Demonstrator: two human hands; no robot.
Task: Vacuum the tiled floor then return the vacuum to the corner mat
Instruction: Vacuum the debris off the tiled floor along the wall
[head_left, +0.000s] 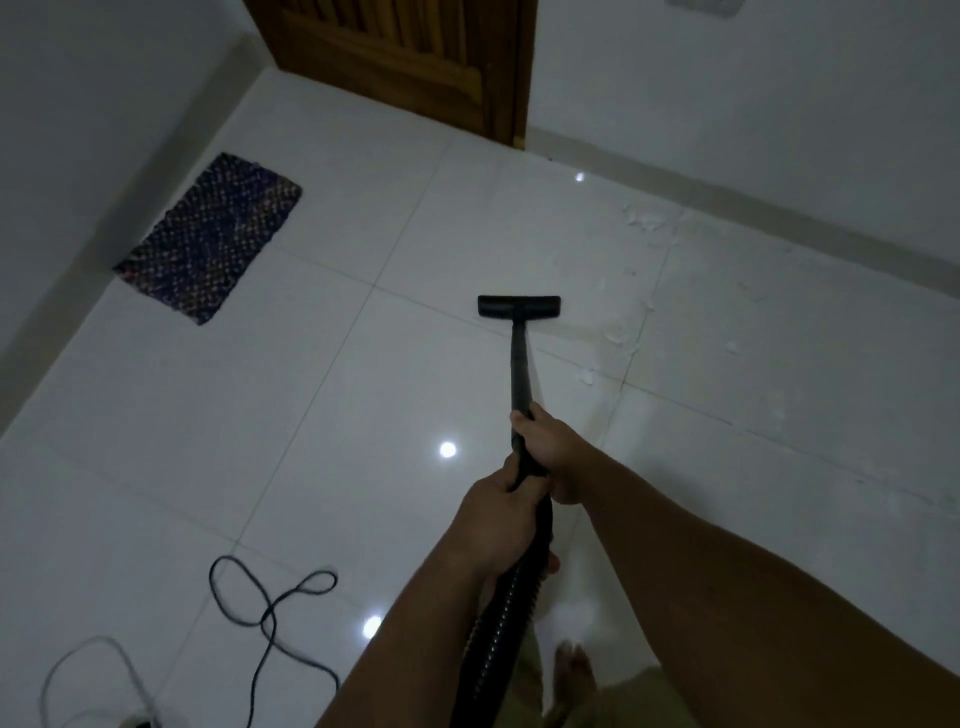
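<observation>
Both grips, your right hand and left hand, wrap the stiff vacuum wand; floor nozzle lies at 12 o'clock, corner mat at 10. Probably light; hold it high.

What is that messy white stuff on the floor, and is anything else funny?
Small white scraps lie scattered on the tiled floor right of the vacuum head, toward the wall. A black cord also sprawls in loose loops at lower left. Nothing looks broken.
</observation>
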